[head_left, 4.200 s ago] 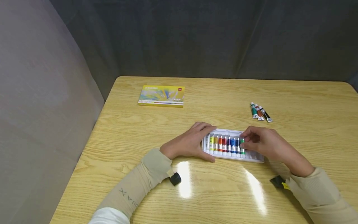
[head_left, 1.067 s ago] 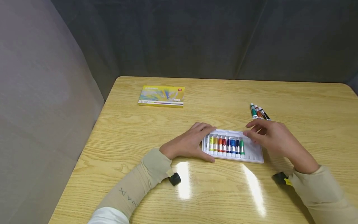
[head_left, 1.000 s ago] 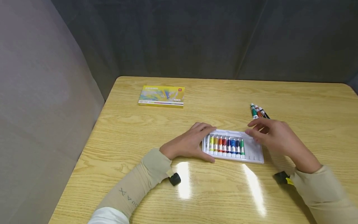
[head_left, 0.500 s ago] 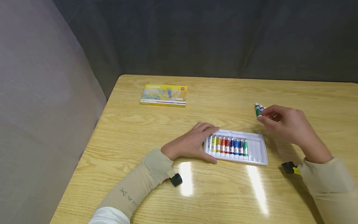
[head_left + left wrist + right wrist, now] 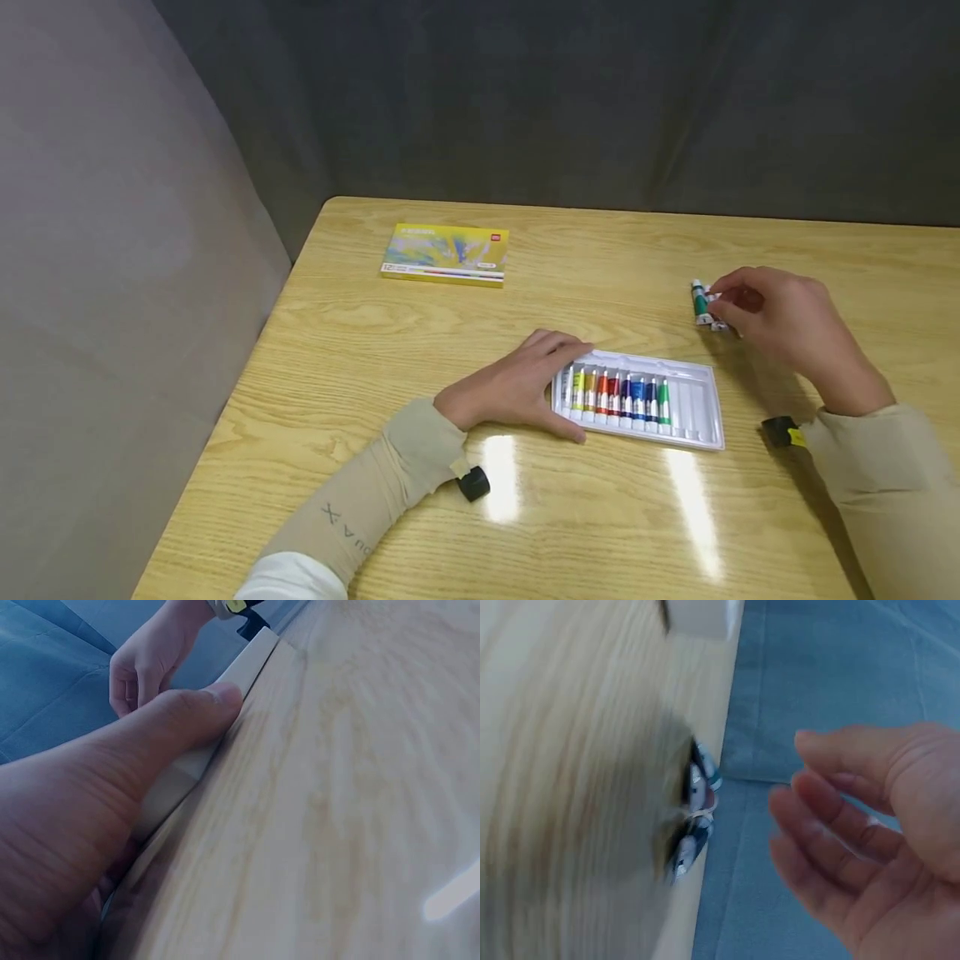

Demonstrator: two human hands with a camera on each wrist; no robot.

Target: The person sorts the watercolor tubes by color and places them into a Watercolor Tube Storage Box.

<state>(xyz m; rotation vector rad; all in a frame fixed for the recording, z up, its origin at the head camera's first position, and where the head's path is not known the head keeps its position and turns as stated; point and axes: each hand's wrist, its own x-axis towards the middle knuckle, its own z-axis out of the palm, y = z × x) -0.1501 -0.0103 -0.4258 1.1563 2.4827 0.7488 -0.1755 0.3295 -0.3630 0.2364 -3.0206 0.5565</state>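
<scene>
In the head view, a white plastic tray (image 5: 696,408) lies on the table, its left slots filled with several paint tubes (image 5: 615,400) of different colours. My left hand (image 5: 517,385) grips its left end, fingers at the far edge and thumb along the near edge. The left wrist view shows that thumb (image 5: 169,724) against the tray's side (image 5: 251,664). Hovering over three loose tubes is my right hand (image 5: 795,325), partly covering all but the green tube (image 5: 701,304). The right wrist view has the loose tubes (image 5: 697,787) apart from the loosely curled fingers (image 5: 802,874), which hold nothing.
A yellow paint box (image 5: 446,254) lies flat toward the back left of the wooden table (image 5: 360,367). Behind the table hangs a dark curtain (image 5: 525,100), and a pale partition (image 5: 135,292) stands at the left.
My right hand has left the tray's right part and moved away and rightward to the loose tubes. A green tube in the tray was let go earlier. My left hand keeps its hold.
</scene>
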